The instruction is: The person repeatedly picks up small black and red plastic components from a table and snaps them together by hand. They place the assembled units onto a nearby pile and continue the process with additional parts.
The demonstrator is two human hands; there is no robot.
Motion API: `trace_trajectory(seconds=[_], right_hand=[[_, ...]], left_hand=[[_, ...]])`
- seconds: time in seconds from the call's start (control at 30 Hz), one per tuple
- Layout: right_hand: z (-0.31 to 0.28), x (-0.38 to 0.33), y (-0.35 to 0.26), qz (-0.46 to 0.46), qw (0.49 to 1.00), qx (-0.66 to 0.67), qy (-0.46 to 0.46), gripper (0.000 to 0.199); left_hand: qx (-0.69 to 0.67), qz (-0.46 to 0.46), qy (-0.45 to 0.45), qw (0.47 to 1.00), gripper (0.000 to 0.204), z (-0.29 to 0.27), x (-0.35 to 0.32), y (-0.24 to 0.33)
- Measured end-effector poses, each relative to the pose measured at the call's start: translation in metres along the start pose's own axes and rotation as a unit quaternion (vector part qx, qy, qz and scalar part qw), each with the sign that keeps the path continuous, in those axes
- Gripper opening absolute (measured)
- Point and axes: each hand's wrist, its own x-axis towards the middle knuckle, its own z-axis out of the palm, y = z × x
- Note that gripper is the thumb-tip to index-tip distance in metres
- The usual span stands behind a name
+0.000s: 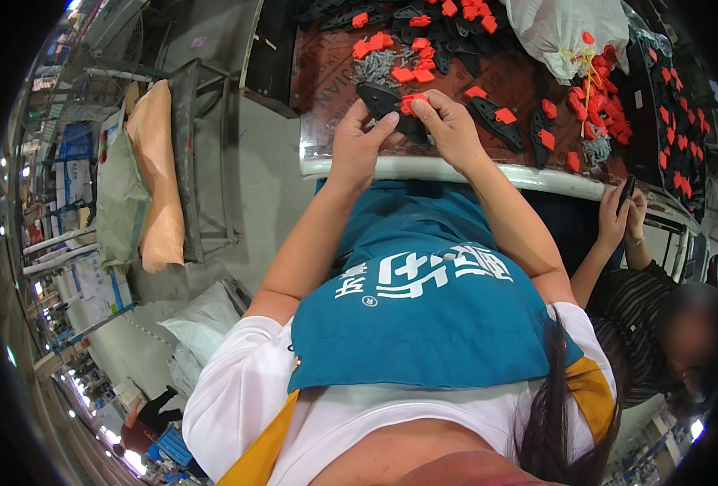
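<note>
The left hand (pixel 356 147) is closed on a black part (pixel 380 100), its thumb against the near edge and its fingers going round the far side. The right hand (pixel 454 134) pinches a red piece (pixel 413 103) between thumb and forefinger, with no visible gap between those digits and the piece. Both things are held above the table (pixel 323 130), close to its near edge, and the red piece overlaps the right portion of the black part (whether it is seated there or merely laid against it, I cannot tell).

Just beyond the grip lies a heap of grey bits (pixel 378 68), too small to make out singly, with loose red pieces around it. Right of the grip, more black parts (pixel 497 121) lie on the table, some bearing red pieces. Farther right is a red pile (pixel 608 101), partly covered by a white sack (pixel 568 31) that the upper edge of the view cuts off.

The left fingertips are mostly hidden behind the black part, whose right end is partly covered by the right hand. Well to the right and nearer the body, a co-worker's hands (pixel 612 215) hold a small dark thing (pixel 627 193), its kind hard to tell.
</note>
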Motion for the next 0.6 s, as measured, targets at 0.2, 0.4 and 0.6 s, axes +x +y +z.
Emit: trace_trajectory(seconds=[0.2,0.4,0.6], right_hand=[[0.005,-0.006,-0.014,-0.065,0.994,-0.091,-0.002,0.026],[0.026,-0.010,0.004,-0.154,0.971,-0.130,0.127,0.031],[0.009,-0.005,-0.007,-0.127,0.944,-0.277,0.122,0.053]], left_hand=[[0.100,0.000,-0.075,0.992,0.027,-0.011,0.003,0.009],[0.074,-0.024,-0.104,0.992,0.030,0.002,-0.001,0.006],[-0.178,-0.096,-0.063,0.977,0.022,0.014,-0.001,-0.016]])
